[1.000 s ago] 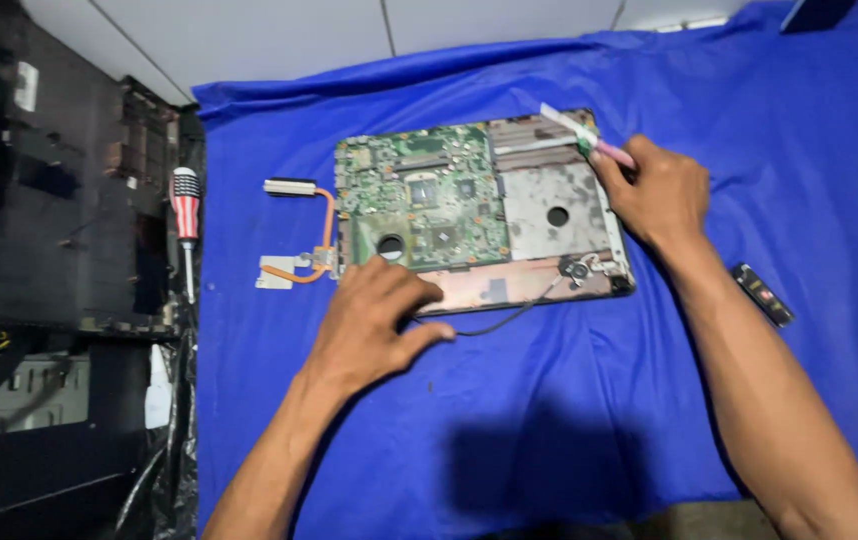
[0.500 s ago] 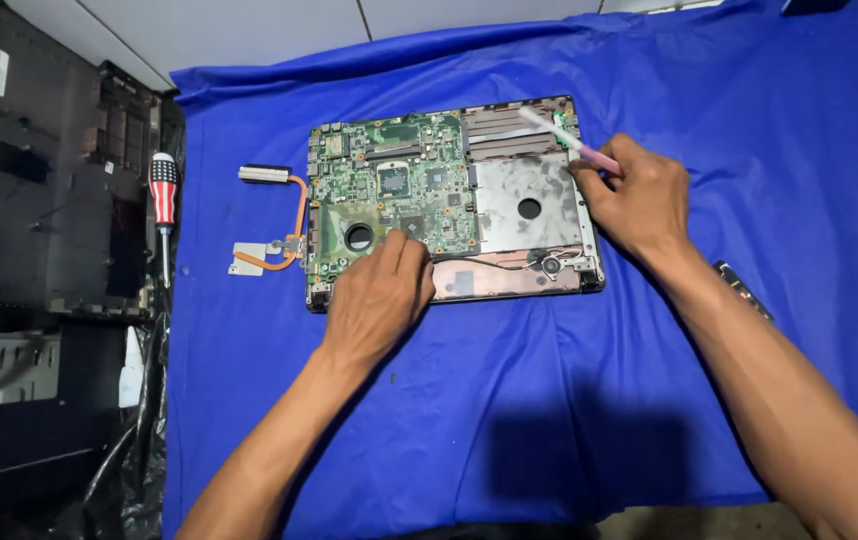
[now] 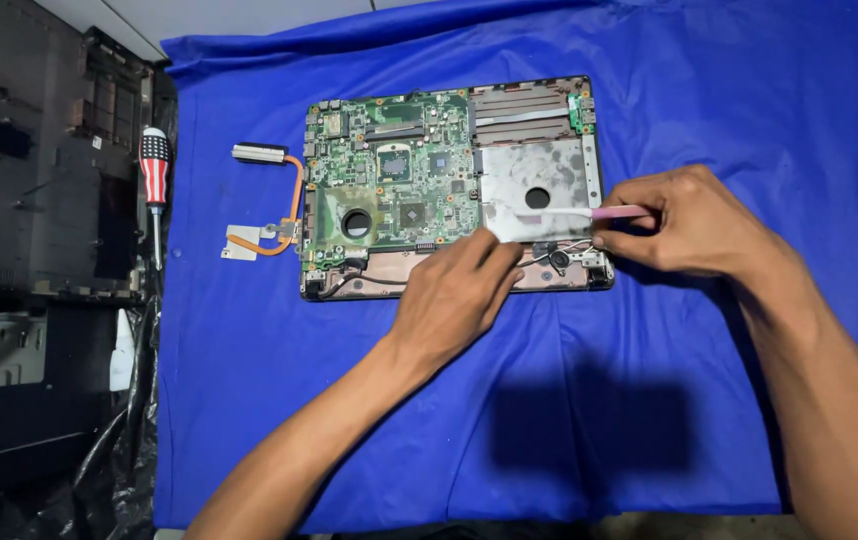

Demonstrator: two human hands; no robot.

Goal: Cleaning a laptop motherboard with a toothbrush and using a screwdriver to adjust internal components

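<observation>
Since before, my right hand [image 3: 694,222] dropped lower, pinching a slim pink-handled tool [image 3: 589,212]; my left hand [image 3: 454,295] presses flat on the green laptop circuit board [image 3: 394,195].

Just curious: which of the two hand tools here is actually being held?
The thin pink-handled tool, gripped in the right hand over the laptop board. The red-handled screwdriver lies untouched at the cloth's left edge.

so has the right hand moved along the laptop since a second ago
Yes. The right hand with the pink tool came down from the laptop base's top right corner toward its lower right corner.
</observation>
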